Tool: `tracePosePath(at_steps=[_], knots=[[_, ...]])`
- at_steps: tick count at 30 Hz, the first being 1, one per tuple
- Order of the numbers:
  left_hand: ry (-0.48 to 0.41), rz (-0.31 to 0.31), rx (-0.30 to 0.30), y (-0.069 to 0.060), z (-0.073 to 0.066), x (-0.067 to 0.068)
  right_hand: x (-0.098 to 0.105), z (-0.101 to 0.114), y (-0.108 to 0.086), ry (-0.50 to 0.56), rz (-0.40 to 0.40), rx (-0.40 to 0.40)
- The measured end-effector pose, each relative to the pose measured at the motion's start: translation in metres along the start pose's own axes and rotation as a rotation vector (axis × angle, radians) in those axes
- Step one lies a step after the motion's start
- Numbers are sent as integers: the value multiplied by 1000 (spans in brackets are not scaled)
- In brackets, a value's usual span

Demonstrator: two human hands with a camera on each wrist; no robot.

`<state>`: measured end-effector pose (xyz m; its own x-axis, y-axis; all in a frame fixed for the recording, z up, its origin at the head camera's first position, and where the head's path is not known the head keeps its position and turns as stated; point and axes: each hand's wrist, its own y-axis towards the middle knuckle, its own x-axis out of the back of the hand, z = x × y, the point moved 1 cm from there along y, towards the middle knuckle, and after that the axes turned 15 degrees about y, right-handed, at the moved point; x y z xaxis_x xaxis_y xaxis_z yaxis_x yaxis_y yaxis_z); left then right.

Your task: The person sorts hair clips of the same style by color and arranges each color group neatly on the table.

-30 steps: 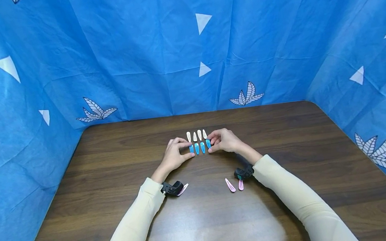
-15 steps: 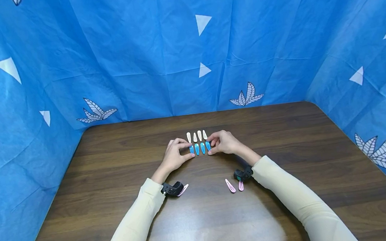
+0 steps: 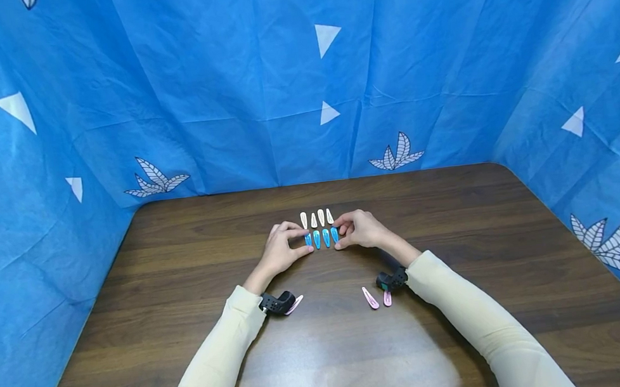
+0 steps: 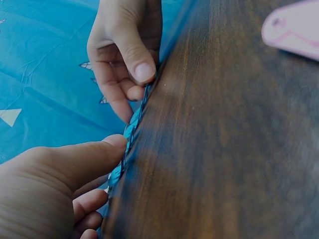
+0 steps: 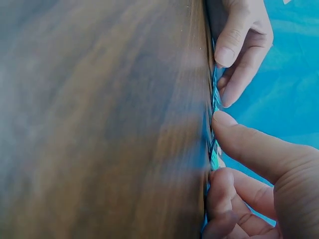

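Several blue snap hair clips (image 3: 326, 237) lie side by side in a row on the table, beyond which runs a second row of cream-white hair clips (image 3: 321, 217). At the row's left end, my left hand (image 3: 280, 248) holds the outermost blue clip (image 3: 308, 240) by its two ends between thumb and fingers. My right hand (image 3: 364, 229) pinches the rightmost blue clip (image 3: 334, 235) in the same way. Both wrist views look nearly flat along the table, so the blue clips (image 4: 130, 130) overlap there and are partly hidden by fingers.
Nearer me lie pink hair clips: one (image 3: 294, 304) beside the left wrist camera (image 3: 278, 303), partly hidden by it, and two (image 3: 370, 298) by the right wrist camera (image 3: 391, 279). The brown wooden table (image 3: 199, 334) ends at a blue patterned curtain (image 3: 259, 148).
My right hand has shifted slightly left and toward me, and the rightmost blue clip with it. The left hand has stayed in place on its clip.
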<state>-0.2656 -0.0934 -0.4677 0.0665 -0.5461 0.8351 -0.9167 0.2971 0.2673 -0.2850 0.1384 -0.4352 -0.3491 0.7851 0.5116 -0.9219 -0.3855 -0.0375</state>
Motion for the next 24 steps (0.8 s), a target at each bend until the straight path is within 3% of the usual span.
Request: tracePosePath(at_steps=[6,14,24], knots=[[-10,-3,1,2,0,-1,5,-3,-6,34,13,20],[-93,-7,25,1,1,2,15,-1,-23,91,9,50],[-204,10,45,-7,3,20,30,3,-58,175,10,122]])
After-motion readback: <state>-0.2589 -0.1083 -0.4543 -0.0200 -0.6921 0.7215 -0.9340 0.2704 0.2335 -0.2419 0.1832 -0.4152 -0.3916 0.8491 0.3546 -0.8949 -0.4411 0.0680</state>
